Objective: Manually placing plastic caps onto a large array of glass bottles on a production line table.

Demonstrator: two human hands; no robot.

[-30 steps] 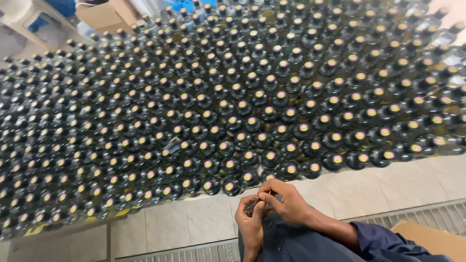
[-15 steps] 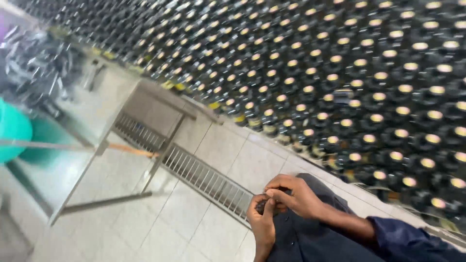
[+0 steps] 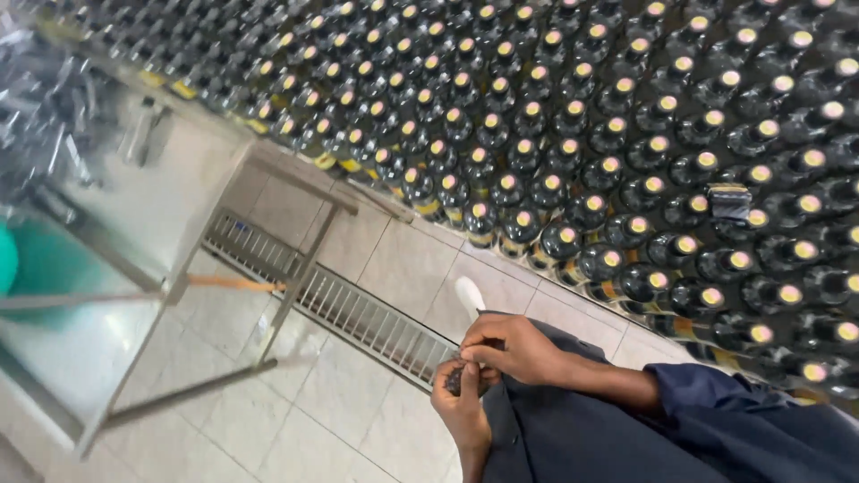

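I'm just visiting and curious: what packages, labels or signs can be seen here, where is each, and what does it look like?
Bottles: dark glass with pale round caps, packed in rows on the floor, upper right.
Yellow labels: thin bands low on the front-row bottles.
Small dark piece: lies on the bottle tops, right.
Left hand and right hand: pinch a small dark thing.
No signs or screens.

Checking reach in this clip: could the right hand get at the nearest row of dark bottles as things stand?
Probably yes. The right hand is pinching a small dark piece with the left hand, and only bare floor tile separates it from the nearest dark bottles.
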